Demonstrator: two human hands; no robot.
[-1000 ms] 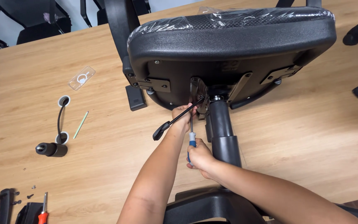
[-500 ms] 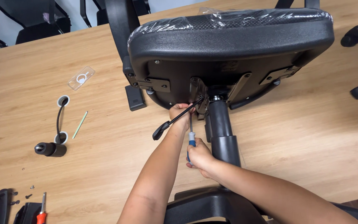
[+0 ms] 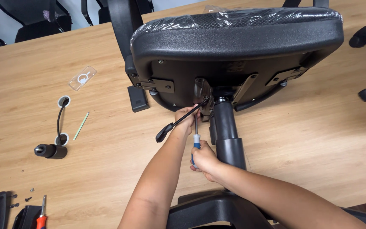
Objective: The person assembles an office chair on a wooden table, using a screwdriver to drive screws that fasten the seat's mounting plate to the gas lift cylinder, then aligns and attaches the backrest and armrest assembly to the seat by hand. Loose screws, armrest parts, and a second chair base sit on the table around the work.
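While an office chair (image 3: 238, 46) lies on its side across a wooden table (image 3: 64, 178), its plastic-wrapped seat facing away and its black underside turned toward the camera, a person works at the mechanism under the seat with both bare hands. Clenched around the blue-and-white handle of a screwdriver (image 3: 196, 138), the right hand (image 3: 205, 160) holds the tool upright beside the black gas-lift column (image 3: 227, 135), the shaft running up toward the metal bracket where column meets seat. The left hand (image 3: 188, 120) sits just above, at the base of the black adjustment lever (image 3: 178, 121); its fingers appear closed around the lever or the screwdriver shaft, though the angle makes it hard to say which. The lever's paddle end points down and to the left, clear of the table. Part of the chair's black base (image 3: 217, 210) fills the bottom edge, beneath both forearms.

Well apart to the left lie a black caster-like part (image 3: 51, 151) joined to a curved black cable, a thin pale green stick (image 3: 81, 126) and a small clear plastic bag (image 3: 82, 78). A red-handled screwdriver (image 3: 42, 214) rests near the lower left corner, beside loose screws and dark chair parts. More chair parts show at the right edge.
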